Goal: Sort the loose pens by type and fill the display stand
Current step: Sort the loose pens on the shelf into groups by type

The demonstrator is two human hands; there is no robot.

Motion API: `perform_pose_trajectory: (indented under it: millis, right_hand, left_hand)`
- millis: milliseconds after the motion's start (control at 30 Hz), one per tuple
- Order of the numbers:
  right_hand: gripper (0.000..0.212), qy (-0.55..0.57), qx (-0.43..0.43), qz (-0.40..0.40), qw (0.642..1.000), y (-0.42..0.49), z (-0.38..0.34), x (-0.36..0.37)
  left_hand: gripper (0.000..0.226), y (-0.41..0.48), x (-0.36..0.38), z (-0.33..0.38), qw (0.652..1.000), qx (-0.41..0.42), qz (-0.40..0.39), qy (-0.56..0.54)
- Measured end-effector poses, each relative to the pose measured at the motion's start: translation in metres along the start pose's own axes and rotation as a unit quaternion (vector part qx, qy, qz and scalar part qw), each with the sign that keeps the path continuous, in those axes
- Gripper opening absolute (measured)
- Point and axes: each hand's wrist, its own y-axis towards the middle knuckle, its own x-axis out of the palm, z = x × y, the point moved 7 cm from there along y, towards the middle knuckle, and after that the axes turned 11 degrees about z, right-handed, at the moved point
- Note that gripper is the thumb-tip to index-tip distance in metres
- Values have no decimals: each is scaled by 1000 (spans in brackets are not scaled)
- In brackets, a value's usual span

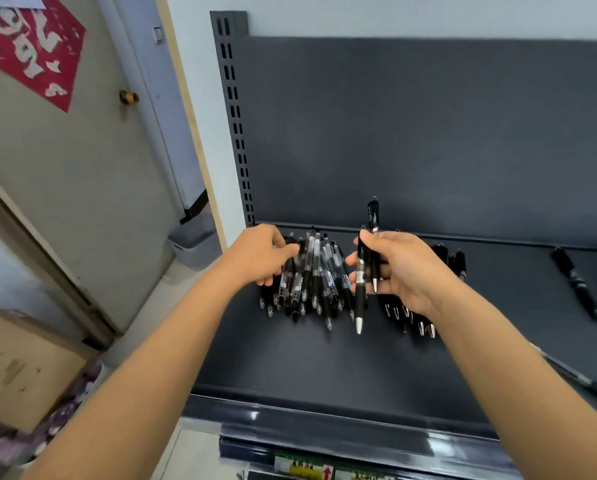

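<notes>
A pile of clear-barrelled black pens (pixel 311 275) lies on the dark grey shelf (pixel 307 358) at the back left. My left hand (pixel 262 252) rests on the left side of this pile, fingers curled over some pens. My right hand (pixel 397 265) holds two black pens (pixel 366 268) upright, tips down, just right of the pile. Under my right hand lies a second group of solid black pens (pixel 411 320), partly hidden by the hand and wrist.
Two more black pens (pixel 579 285) lie at the shelf's right edge, and one long pen (pixel 581 379) lies near the front right. The slotted upright (pixel 236 123) and back panel close the shelf. A door, cardboard box (pixel 23 368) and grey basket (pixel 195 242) stand to the left.
</notes>
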Motion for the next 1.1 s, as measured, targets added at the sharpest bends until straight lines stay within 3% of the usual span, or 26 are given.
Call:
perform_pose_trajectory:
  millis: [167, 267, 367, 533, 600, 700, 800, 933, 1100]
  right_hand:
    - [20, 6, 10, -3, 1000, 3, 0, 2]
    - [18, 23, 11, -8, 1000, 2, -4, 1]
    - [15, 48, 6, -10, 999, -3, -10, -6]
    - [15, 98, 3, 28, 995, -6, -21, -51]
    - [14, 90, -6, 55, 994, -3, -25, -75]
    - [17, -6, -32, 154, 987, 7, -21, -122]
    - [29, -201, -61, 221, 952, 18, -13, -157]
    - [42, -371, -90, 220, 898, 22, -8, -161]
    - [38, -421, -88, 180, 885, 32, 3, -151]
  left_hand:
    - [31, 3, -17, 21, 997, 58, 52, 1]
    - [40, -6, -7, 61, 990, 77, -29, -113]
    - [37, -13, 17, 97, 978, 104, -115, -140]
    - [18, -7, 38, 140, 966, 107, -137, -190]
    - [16, 0, 44, 152, 973, 96, -103, -184]
    - [22, 15, 56, 159, 987, 71, -55, -136]
    - [20, 21, 80, 162, 992, 44, -71, -92]
    - [26, 22, 103, 168, 997, 52, -54, -13]
    - [24, 20, 102, 164, 997, 60, -20, 47]
